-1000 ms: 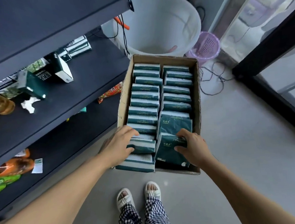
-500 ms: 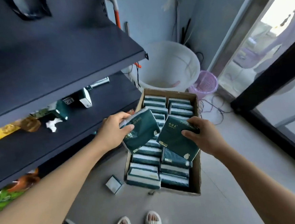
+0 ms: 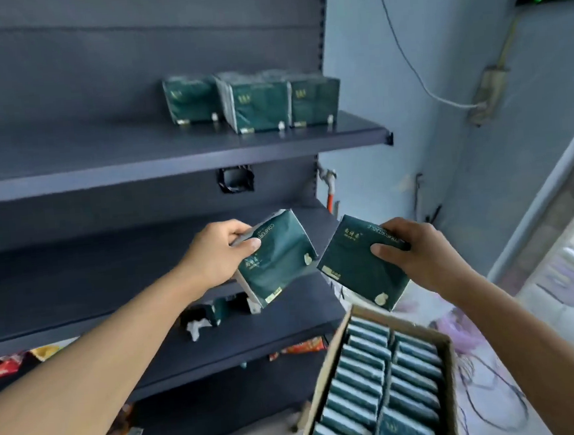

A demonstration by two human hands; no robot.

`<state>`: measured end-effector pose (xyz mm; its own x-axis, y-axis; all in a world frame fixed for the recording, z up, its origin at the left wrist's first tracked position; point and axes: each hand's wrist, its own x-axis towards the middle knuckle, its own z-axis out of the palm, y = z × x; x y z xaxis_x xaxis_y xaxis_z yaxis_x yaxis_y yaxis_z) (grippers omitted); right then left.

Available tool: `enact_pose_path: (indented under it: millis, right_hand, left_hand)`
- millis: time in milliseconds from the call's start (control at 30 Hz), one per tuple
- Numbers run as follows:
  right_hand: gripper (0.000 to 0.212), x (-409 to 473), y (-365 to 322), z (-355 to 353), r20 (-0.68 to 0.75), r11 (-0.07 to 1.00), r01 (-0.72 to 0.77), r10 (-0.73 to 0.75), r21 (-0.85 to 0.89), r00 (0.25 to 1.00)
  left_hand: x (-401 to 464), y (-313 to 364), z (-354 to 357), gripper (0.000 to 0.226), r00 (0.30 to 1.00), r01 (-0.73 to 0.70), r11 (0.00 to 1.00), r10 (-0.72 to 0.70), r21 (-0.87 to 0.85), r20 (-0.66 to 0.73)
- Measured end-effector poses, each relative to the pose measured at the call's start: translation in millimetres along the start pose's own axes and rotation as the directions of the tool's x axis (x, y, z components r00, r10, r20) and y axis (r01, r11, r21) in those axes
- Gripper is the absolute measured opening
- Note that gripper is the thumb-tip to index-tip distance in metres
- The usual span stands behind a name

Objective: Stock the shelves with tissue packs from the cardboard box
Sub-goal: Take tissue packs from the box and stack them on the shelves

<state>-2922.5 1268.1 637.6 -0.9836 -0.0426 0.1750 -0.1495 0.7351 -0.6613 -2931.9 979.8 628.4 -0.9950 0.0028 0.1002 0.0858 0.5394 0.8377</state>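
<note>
My left hand [image 3: 217, 253] grips a dark green tissue pack [image 3: 278, 255] by its upper left end, tilted, in front of the middle shelf. My right hand [image 3: 415, 252] holds a second green tissue pack [image 3: 354, 267] by its right edge, just beside the first. Below them at the lower right lies the cardboard box [image 3: 326, 379], filled with several rows of the same packs. On the upper shelf [image 3: 171, 157] three groups of green tissue packs [image 3: 252, 100] stand upright near its right end.
The dark shelf unit fills the left; a lower shelf [image 3: 253, 336] carries small green boxes, crumpled paper and snack packets. A blue wall with a cable and a socket box [image 3: 485, 98] is on the right. Loose cords lie on the floor past the box.
Both hands have lifted their tissue packs from above the box up to middle-shelf height. The view has tilted upward, so the upper shelf with its packs now shows.
</note>
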Motion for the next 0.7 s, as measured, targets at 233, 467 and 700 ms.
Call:
enact_pose_path:
  millis: [233,467,700]
  right_hand:
    - [0.010,48.6,-87.3,-4.3,0.009,0.985,0.168,-0.169,0.040,0.986]
    - [0.011,118.3,-170.3,12.5,-0.036,0.955,0.290,-0.288,0.064,0.957]
    - [0.016,211.7,-254.0,56.4,-0.085,0.940,0.340,-0.341,-0.036,0.936]
  left_hand:
    - [10.1,32.0,-87.9,0.012,0.977,-0.094,0.993,0.105,0.066,-0.188]
    - [56.2,30.9,-182.6,0.010,0.927,-0.128,0.972,0.188,0.195,-0.326]
    - [130.0,1.0,-262.7,0.012,0.901,-0.125,0.957,0.220,0.262,-0.374]
